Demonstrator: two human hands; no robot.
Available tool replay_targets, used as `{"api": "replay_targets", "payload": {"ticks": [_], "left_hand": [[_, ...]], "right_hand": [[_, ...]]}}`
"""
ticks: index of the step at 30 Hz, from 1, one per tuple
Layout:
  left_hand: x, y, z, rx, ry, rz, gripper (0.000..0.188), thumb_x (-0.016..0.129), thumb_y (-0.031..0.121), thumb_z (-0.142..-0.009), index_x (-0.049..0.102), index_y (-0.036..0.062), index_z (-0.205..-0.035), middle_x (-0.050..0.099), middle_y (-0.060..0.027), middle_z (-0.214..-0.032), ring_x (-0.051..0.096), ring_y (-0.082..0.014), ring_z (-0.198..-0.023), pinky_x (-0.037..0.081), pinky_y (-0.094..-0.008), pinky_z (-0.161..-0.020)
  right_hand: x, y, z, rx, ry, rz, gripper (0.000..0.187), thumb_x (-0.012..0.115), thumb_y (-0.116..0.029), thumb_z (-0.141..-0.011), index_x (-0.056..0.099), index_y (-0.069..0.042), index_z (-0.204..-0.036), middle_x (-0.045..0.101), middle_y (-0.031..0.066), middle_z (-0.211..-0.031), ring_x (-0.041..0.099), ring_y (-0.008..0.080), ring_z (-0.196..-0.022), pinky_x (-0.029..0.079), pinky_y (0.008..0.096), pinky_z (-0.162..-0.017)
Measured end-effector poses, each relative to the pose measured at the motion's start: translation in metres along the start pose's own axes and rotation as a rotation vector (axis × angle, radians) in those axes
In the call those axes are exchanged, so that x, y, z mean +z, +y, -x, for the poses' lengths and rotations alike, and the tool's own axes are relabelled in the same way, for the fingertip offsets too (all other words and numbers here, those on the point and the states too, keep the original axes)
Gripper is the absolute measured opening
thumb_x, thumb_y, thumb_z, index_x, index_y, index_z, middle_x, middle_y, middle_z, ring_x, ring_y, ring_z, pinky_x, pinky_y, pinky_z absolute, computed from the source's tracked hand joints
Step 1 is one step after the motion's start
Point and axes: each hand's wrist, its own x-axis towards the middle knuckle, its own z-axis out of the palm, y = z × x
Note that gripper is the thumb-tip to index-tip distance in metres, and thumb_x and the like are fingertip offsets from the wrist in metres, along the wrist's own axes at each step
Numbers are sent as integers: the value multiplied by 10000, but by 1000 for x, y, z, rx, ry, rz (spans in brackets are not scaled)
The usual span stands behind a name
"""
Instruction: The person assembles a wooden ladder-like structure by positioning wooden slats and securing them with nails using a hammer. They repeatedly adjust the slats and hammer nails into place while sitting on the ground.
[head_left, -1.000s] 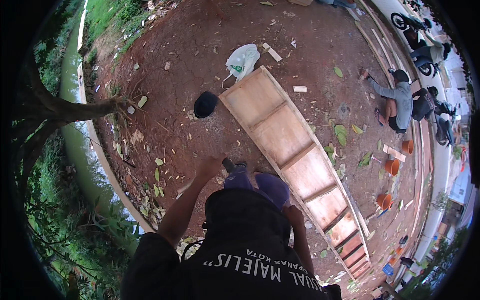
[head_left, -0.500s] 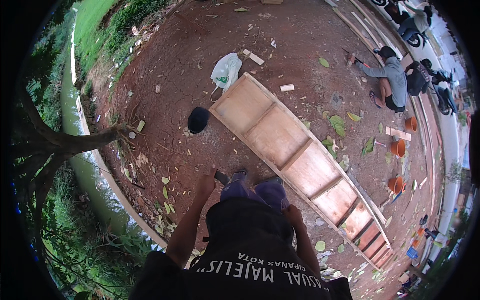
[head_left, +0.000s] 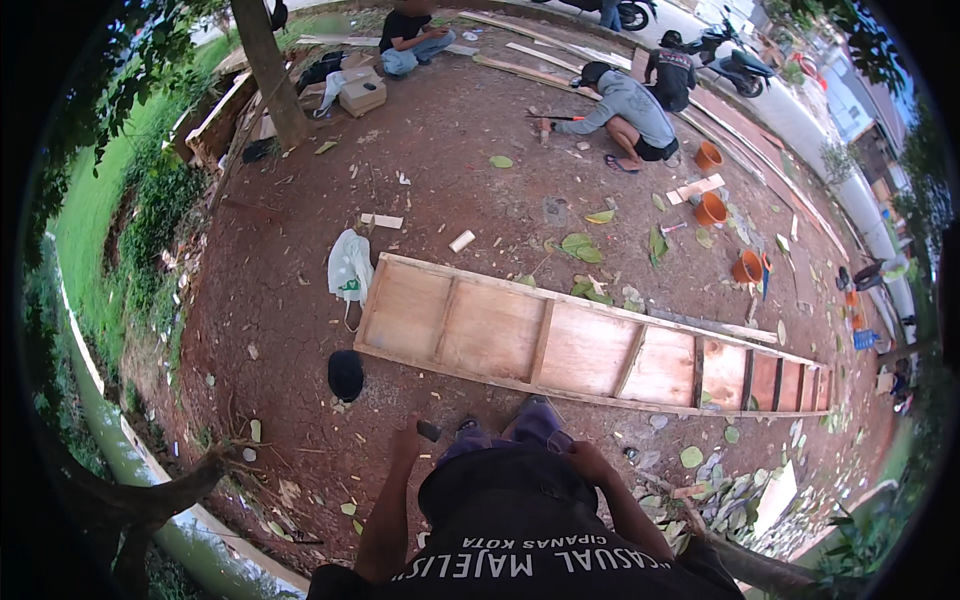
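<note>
My left hand hangs low beside my leg, closed around a small dark block-like thing whose kind I cannot make out. At the other side my right hand is curled against my purple trousers, seemingly gripping the cloth. In front of my feet lies a long plywood panel, framed with wooden strips and crossed by several battens. Neither hand touches it. A round black thing sits on the soil off its near left corner. Beside the left end rests a white plastic bag.
Ahead, a person in a grey hoodie squats holding a tool. Other people sit farther back near a cardboard box. Orange buckets stand at the right. A tree trunk rises far left; roots and a water channel lie near left.
My view has swung right and upward, so the panel now lies nearly crosswise and more people show at the back. Both hands keep their hold, low beside my legs.
</note>
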Motion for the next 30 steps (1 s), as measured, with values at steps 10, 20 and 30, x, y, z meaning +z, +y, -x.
{"api": "replay_targets", "payload": {"ticks": [10, 20, 30], "left_hand": [[-2, -130, 33, -361, -354, 49, 820, 296, 783, -925, 647, 43, -891, 579, -110, -633, 526, -256, -503, 393, -410, -464], [-5, -66, -16, -494, -809, 186, 856, 265, 814, -907, 679, 65, -934, 584, -82, -618, 502, -238, -481, 378, -382, -451], [81, 99, 74, -254, -1135, -120, 687, 418, 758, -904, 684, 134, -1008, 624, -58, -720, 519, -204, -541, 394, -337, -512]], "right_hand": [[66, 48, 85, 300, 331, -143, 504, 670, -470, -867, 724, 13, -1003, 722, 253, -975, 704, 406, -938, 539, 480, -858], [97, 62, 141, 425, 464, -305, 505, 684, -477, -863, 721, 10, -990, 716, 252, -949, 697, 422, -936, 540, 487, -826], [79, 112, 142, 530, 442, -333, 469, 691, -441, -875, 723, 11, -995, 719, 250, -986, 696, 416, -958, 536, 484, -863]]}}
